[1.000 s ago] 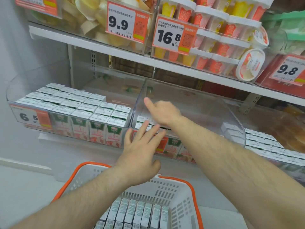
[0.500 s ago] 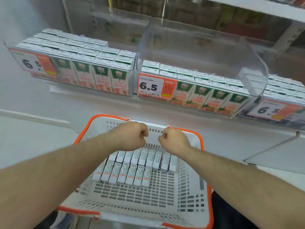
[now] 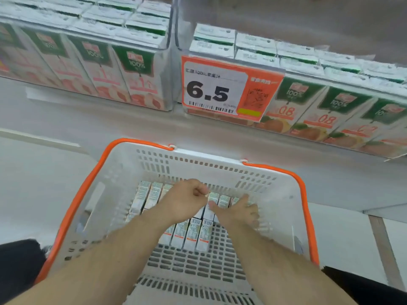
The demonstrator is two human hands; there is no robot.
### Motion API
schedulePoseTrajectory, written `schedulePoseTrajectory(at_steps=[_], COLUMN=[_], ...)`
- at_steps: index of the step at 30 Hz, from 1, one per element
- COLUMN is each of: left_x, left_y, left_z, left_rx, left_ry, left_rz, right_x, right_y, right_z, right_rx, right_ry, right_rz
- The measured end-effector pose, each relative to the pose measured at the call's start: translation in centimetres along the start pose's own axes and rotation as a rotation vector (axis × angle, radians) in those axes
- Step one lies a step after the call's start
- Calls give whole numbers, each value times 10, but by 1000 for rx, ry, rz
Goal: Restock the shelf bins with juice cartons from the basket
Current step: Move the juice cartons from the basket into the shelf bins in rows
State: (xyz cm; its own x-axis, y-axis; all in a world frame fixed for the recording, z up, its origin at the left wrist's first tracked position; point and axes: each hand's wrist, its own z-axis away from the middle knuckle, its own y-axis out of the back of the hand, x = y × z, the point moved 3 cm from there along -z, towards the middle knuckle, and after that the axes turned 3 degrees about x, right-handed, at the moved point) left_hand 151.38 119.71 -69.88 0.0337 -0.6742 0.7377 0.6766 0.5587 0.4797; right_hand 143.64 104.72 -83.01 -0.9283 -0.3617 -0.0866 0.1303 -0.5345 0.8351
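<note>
A white basket with an orange rim (image 3: 198, 158) stands on the floor below the shelf. Several small juice cartons (image 3: 191, 235) stand in rows at its far end. My left hand (image 3: 185, 202) hovers low over the far row with its fingers curled, and I see nothing in it. My right hand (image 3: 239, 211) reaches down beside it, thumb out and fingers spread onto the carton tops. Above, the clear left bin (image 3: 136, 69) is packed with pink-fronted cartons. The middle bin (image 3: 308, 102) holds orange-fronted cartons along its front.
An orange and white 6.5 price tag (image 3: 215, 89) hangs on the middle bin's front. A white shelf base runs behind the basket. Dark clothing shows at the lower left (image 3: 17, 267) and lower right (image 3: 363, 287). Pale floor lies on both sides.
Both hands left the middle bin and dropped into the basket. My view tilted down and closer. The right hand went from a fist to spread fingers on the cartons.
</note>
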Motion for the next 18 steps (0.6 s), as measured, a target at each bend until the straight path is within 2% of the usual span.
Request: schedulePoseTrajectory(at_steps=[8, 14, 18], left_x=[-18, -26, -23], left_y=[-7, -11, -12], left_z=[-16, -15, -9], left_rx=[-60, -88, -99], left_ry=[74, 98, 77], left_rz=[2, 19, -23], right_x=[26, 26, 22], right_y=[-12, -21, -11], right_z=[-14, -7, -3], right_rx=[61, 20, -44], right_ry=[15, 17, 20], right_rz=[-91, 155, 147])
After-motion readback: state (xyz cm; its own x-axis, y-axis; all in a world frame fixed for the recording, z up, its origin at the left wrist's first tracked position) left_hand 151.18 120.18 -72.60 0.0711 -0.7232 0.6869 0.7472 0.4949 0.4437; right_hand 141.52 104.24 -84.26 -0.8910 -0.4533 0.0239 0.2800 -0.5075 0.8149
